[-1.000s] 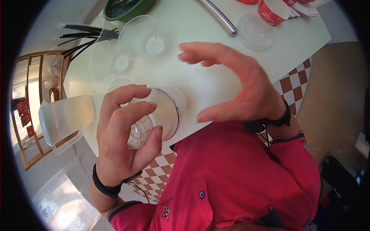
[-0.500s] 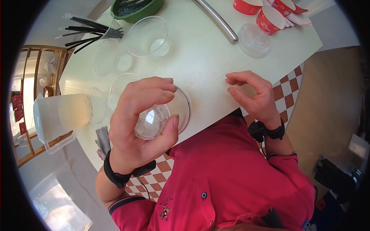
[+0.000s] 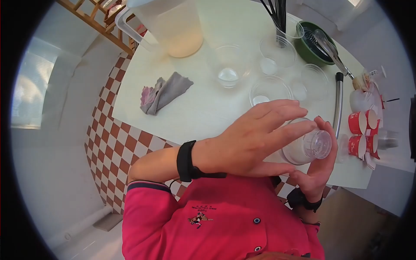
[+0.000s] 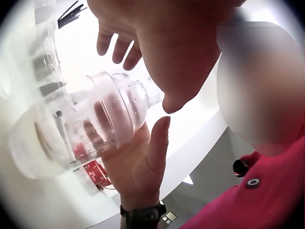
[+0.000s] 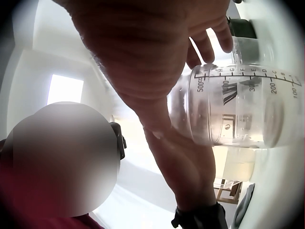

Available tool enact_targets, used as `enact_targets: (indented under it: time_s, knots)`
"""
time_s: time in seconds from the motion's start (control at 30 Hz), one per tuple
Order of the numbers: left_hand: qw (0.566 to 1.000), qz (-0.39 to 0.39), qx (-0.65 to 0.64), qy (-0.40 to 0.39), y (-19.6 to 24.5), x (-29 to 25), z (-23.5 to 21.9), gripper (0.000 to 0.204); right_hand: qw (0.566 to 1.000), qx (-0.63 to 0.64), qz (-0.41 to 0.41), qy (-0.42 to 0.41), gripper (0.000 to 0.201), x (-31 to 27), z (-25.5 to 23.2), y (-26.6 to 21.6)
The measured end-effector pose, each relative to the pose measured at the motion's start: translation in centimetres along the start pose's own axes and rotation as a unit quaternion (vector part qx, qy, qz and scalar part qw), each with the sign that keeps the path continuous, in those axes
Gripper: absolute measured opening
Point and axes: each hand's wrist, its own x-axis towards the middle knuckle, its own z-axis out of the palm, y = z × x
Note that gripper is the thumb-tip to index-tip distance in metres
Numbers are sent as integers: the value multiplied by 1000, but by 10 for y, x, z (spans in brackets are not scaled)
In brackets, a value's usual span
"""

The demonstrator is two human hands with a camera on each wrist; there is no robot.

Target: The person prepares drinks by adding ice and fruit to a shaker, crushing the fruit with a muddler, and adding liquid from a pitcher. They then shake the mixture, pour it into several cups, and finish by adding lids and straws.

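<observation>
A clear plastic shaker (image 3: 299, 149) with a rounded cap stands upright at the table's front edge. In the right wrist view, black measuring marks run along the shaker (image 5: 248, 109). My left hand (image 3: 249, 141) reaches across its near side, fingers mostly straight and spread beside the cap. On the other side is my right hand (image 3: 320, 171), its fingers extended along the shaker and its thumb apart. The left wrist view shows the right hand's fingers through the clear wall of the shaker (image 4: 114, 114). Together the hands loosely surround the shaker's upper part.
Several clear plastic cups (image 3: 277, 56) stand behind the shaker. A pitcher (image 3: 177, 30) of pale liquid and a grey cloth (image 3: 167, 91) are on the left. Black straws (image 3: 279, 19), a green bowl (image 3: 310, 54), a metal tube (image 3: 339, 104) and red paper cups (image 3: 357, 123) are toward the right.
The view has turned left, so the table's things appear farther right. My left hand has swung across the shaker's near side, and my right hand has come in from apart to the shaker's other side.
</observation>
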Motion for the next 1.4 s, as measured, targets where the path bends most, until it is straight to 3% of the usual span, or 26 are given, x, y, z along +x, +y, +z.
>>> enact_targets:
  time_s: [0.13, 0.2, 0.33, 0.43, 0.53, 0.67, 0.77, 0.97, 1.27, 1.4]
  knots:
    - [994, -77, 73, -1, -5, -43, -40, 65, 997, -61, -20, -32, 116, 11, 5, 0]
    - [979, -131, 138, 74, -7, -64, -60, 61, 997, -65, -20, -25, 118, 10, 6, 6]
    - [872, -324, 320, 178, -31, -114, -96, 59, 1000, -6, -7, 19, 131, -1, 16, 19]
    - [825, -413, 352, 161, -51, -148, -110, 60, 998, 13, 12, 57, 143, -8, 26, 33]
    - [813, -389, 429, 63, -62, -167, -106, 64, 998, 0, 18, 55, 149, -10, 28, 46]
    - [832, -364, 418, 21, -54, -168, -102, 65, 999, -13, -12, 52, 145, -7, 32, 57]
    - [856, -346, 384, -26, -37, -157, -88, 66, 996, 15, 52, 73, 140, -11, 32, 54]
    - [904, -286, 301, -103, -9, -153, -53, 67, 994, -76, -25, 68, 133, -16, 2, 44]
    - [941, -137, 167, -260, -3, -100, 18, 72, 969, -135, -75, 194, 121, -51, -49, 29]
    - [944, -81, 168, -274, -11, -57, 69, 74, 952, -152, -90, 248, 118, -67, -62, 23]
